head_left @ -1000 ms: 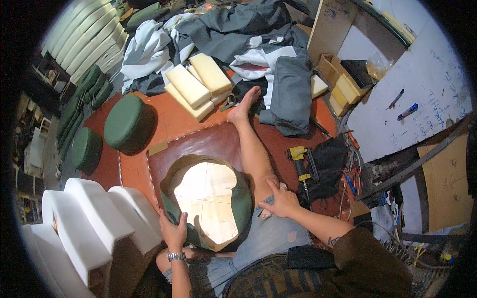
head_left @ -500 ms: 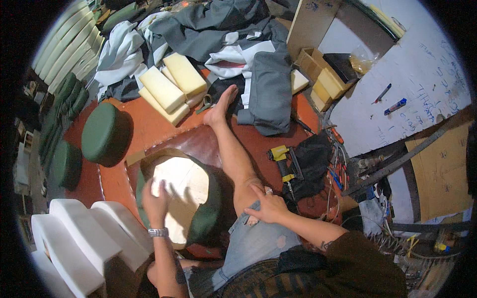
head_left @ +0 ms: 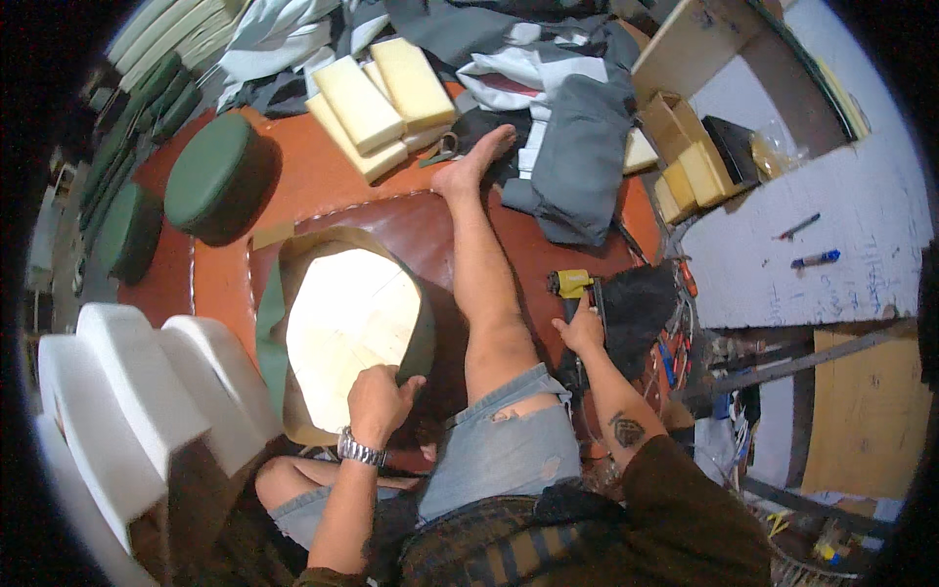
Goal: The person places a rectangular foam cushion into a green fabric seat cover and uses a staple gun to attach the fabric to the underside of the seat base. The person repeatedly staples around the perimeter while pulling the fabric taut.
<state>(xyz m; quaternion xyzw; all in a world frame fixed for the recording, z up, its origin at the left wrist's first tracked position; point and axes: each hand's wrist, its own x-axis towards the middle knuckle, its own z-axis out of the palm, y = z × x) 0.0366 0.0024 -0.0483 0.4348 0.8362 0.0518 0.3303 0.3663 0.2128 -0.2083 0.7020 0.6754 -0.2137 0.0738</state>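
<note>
A round seat cushion [head_left: 424, 338] in dark green covering lies upside down between my legs, its pale wooden base [head_left: 352, 323] facing up. Loose green fabric with a brown backing stands around the base's left side. My left hand [head_left: 381, 406], with a metal watch at the wrist, rests at the base's near right edge; its fingers are curled and the thumb sticks out. Whatever those fingers hold is hidden. Beyond my right knee, my right hand [head_left: 584, 330] is over a yellow and black staple gun [head_left: 571, 284], index finger and thumb spread apart, not wrapped round it.
White foam pieces [head_left: 147, 382] stand at the near left, green round cushions [head_left: 210, 176] farther back. Yellow foam blocks [head_left: 362, 103] and grey fabric [head_left: 577, 161] lie ahead. Pliers and other hand tools [head_left: 675, 352] lie right of a black cloth [head_left: 636, 308]. A white board [head_left: 753, 269] carries markers.
My right hand has left my knee and reached the staple gun. My left hand has moved from the cushion's left side to its near right edge. The view has shifted.
</note>
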